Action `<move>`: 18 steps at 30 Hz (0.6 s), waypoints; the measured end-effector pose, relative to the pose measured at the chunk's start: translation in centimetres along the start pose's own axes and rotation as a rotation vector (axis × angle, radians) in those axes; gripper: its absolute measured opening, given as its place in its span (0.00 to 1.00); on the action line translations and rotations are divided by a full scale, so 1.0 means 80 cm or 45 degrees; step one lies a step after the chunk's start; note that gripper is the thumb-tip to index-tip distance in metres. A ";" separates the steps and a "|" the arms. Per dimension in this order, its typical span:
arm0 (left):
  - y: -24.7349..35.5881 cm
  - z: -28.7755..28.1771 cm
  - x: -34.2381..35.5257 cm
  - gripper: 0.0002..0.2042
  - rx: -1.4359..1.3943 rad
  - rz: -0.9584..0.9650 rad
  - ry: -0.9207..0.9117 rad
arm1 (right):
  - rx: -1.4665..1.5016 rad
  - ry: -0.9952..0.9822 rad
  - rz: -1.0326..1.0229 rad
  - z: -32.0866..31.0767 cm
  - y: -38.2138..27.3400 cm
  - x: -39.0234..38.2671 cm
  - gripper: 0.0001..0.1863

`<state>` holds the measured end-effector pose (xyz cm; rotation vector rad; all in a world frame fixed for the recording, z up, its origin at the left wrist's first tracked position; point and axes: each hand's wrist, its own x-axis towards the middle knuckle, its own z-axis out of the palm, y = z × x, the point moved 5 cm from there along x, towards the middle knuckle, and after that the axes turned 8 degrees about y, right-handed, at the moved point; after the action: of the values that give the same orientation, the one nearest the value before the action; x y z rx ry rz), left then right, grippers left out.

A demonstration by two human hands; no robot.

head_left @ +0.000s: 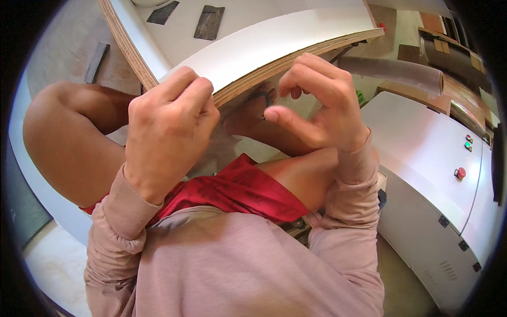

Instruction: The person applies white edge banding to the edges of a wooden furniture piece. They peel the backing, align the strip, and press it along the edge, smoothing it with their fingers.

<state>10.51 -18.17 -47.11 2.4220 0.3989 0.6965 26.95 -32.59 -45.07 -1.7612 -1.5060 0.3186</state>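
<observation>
My left hand (171,124) is closed in a fist, held up beside the near corner of a white box with plywood edges (296,55). Whatever its curled fingers may hold is hidden from sight. To the right, my right hand (325,100) is raised near the box's front edge. Its fingers are bent and its thumb stands well apart from them, with nothing visible in the gap. Inside the box lie two flat dark pieces, one larger rectangle (209,22) and one smaller angular scrap (162,12).
At right stands a white metal cabinet (417,153) with a red push button (460,173). Behind it lie a long grey roll (401,73) and brown boards. A dark strip (97,63) rests on the floor at left. My bent legs flank the space below the box.
</observation>
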 end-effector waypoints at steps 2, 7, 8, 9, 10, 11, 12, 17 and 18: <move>-0.003 -0.006 -0.004 0.04 -0.036 -0.048 -0.003 | -0.039 0.076 -0.024 0.005 0.001 0.000 0.11; -0.004 -0.044 -0.024 0.04 -0.104 -0.166 0.016 | -0.057 0.129 -0.210 0.021 -0.007 0.003 0.08; -0.004 -0.055 -0.031 0.03 -0.096 -0.232 -0.017 | -0.054 0.147 -0.234 0.027 -0.011 0.004 0.09; -0.003 -0.065 -0.040 0.02 -0.082 -0.245 -0.057 | -0.050 0.170 -0.262 0.034 -0.015 0.006 0.10; -0.002 -0.076 -0.050 0.02 -0.072 -0.289 -0.098 | -0.077 0.201 -0.257 0.042 -0.016 0.009 0.10; -0.003 -0.085 -0.062 0.03 -0.066 -0.353 -0.145 | -0.103 0.237 -0.251 0.050 -0.018 0.013 0.10; -0.006 -0.091 -0.073 0.05 -0.059 -0.413 -0.259 | -0.125 0.272 -0.242 0.057 -0.021 0.017 0.10; -0.043 -0.088 -0.092 0.04 0.184 -0.449 -0.508 | -0.251 0.021 -0.275 0.072 -0.027 0.034 0.12; -0.044 -0.087 -0.088 0.05 0.098 -0.437 -0.387 | -0.265 -0.021 -0.249 0.072 -0.029 0.033 0.13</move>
<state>0.38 -15.27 -47.10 2.3948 0.7009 0.1636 22.29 -27.89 -46.54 -1.7532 -1.7604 0.0788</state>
